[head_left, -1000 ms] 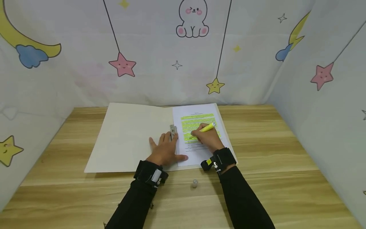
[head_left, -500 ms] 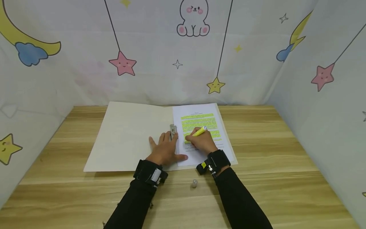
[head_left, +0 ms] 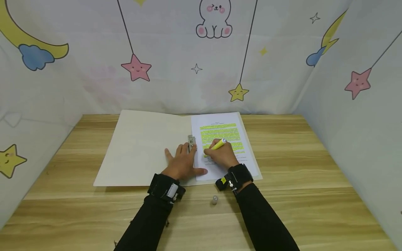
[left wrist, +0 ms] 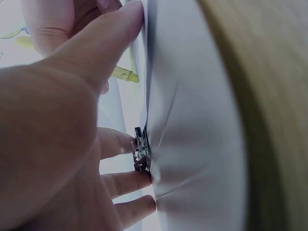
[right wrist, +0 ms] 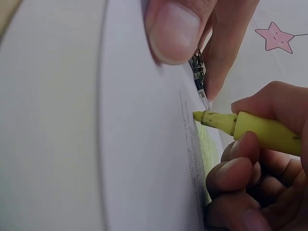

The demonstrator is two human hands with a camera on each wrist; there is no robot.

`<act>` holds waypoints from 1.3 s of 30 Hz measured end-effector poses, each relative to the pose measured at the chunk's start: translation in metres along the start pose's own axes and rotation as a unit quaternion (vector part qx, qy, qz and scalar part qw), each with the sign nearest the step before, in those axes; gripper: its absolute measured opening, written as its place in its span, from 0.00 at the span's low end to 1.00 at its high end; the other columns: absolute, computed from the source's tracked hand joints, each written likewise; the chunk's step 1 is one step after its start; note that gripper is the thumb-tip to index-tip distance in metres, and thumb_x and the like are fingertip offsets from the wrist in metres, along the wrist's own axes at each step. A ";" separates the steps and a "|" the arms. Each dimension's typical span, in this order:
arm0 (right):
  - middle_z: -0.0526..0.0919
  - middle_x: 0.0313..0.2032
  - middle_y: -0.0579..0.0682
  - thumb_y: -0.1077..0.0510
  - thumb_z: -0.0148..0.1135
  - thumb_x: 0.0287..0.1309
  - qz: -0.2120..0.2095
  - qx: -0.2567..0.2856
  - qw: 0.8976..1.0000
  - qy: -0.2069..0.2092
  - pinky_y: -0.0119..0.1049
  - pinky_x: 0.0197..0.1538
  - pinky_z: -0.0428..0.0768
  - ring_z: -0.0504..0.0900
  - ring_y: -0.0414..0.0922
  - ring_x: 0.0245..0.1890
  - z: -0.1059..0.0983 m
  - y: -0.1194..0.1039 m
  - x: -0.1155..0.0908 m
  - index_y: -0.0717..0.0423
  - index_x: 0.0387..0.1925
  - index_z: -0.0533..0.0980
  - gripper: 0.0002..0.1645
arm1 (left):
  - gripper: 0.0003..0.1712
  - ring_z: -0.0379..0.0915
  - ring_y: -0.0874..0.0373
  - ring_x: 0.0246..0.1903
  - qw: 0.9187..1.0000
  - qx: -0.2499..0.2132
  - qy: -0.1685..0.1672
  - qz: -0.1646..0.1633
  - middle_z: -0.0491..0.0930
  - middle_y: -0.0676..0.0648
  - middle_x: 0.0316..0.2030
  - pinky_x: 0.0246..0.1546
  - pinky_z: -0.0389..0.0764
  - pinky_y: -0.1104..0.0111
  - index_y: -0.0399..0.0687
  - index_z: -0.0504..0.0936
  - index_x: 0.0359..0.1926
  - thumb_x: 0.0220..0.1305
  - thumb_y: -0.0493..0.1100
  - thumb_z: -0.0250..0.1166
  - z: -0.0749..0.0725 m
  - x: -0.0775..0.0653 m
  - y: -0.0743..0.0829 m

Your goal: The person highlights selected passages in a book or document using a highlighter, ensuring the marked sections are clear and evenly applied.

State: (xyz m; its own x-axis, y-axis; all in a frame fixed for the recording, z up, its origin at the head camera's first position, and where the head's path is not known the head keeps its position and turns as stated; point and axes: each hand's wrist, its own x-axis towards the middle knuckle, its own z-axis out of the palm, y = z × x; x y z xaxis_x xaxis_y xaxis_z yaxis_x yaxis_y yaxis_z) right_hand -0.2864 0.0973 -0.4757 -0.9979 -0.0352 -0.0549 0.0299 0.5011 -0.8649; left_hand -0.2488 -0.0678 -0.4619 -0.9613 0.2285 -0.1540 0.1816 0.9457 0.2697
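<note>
A printed sheet lies on the right side of an open cream folder, many of its lines marked yellow. My right hand pinches a yellow highlighter, uncapped. In the right wrist view its chisel tip is at the printed lines; I cannot tell whether it touches. My left hand rests with fingers spread across the folder's middle. Its thumb lies on the sheet, while other fingers lie beside the metal clip at the fold. Part of the text is hidden under my right hand.
A small, round, pale object sits on the wooden table in front of the folder. White cloth walls with printed stars enclose the back and sides. Black wrist straps circle both my wrists.
My right hand has moved left and slightly down the page with the highlighter, uncovering yellow-marked lines to its right. The left hand has stayed in place.
</note>
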 end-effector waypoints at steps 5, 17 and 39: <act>0.76 0.16 0.45 0.61 0.69 0.49 -0.005 -0.004 1.000 0.002 0.30 0.21 0.70 0.76 0.41 0.20 -0.001 0.000 -0.001 0.53 0.18 0.73 0.13 | 0.62 0.44 0.38 0.75 1.000 -0.002 -0.001 -0.002 0.50 0.36 0.76 0.65 0.39 0.24 0.48 0.55 0.77 0.50 0.71 0.70 0.000 0.000 0.001; 0.76 0.17 0.45 0.62 0.69 0.49 -0.016 -0.015 1.000 0.003 0.29 0.21 0.69 0.75 0.41 0.19 -0.001 0.001 -0.002 0.53 0.17 0.72 0.13 | 0.62 0.43 0.39 0.75 1.000 0.000 -0.007 -0.005 0.49 0.37 0.76 0.66 0.38 0.25 0.49 0.53 0.78 0.50 0.73 0.69 0.003 0.000 0.000; 0.75 0.16 0.45 0.61 0.68 0.49 -0.022 -0.043 0.999 0.005 0.30 0.21 0.67 0.73 0.40 0.18 -0.005 0.000 0.000 0.52 0.17 0.72 0.13 | 0.62 0.43 0.38 0.75 1.000 0.000 -0.011 -0.003 0.49 0.36 0.76 0.65 0.38 0.24 0.49 0.53 0.78 0.51 0.73 0.68 0.000 0.000 0.001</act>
State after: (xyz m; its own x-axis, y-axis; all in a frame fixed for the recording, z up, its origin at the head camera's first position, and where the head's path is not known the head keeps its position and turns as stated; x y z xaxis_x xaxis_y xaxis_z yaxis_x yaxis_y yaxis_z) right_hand -0.2863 0.1018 -0.4729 -0.9986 -0.0508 -0.0127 -0.0186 0.5708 -0.8209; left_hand -0.2485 -0.0672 -0.4620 -0.9579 0.2269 -0.1761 0.1749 0.9470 0.2693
